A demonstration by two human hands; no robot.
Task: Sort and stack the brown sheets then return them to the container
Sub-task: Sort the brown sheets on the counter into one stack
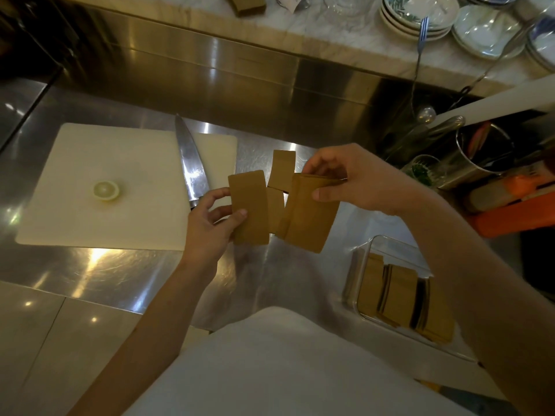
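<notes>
a single brown sheet [250,207] is pinched in the left hand [210,223], thumb on its face and fingers behind. a thicker stack of sheets [310,213] is gripped by the right hand [354,178], thumb pressed on its front near the top. both are held in the air above the steel counter [120,271], just right of the cutting board [114,187]. two more loose sheets [280,172] are seen between and behind the held ones (whether they lie on the counter or are partly held cannot be told). the clear container [375,250], further right of the board and nearer the body, already holds several sheets [399,292], leaning unevenly.

the step in hand is judged to be merging: the single sheet is best laid flush on the stack, edges squared, before the grip is relaxed. a knife [190,163] lies on the board's right part, so reaches there should be kept clear of the blade.
</notes>
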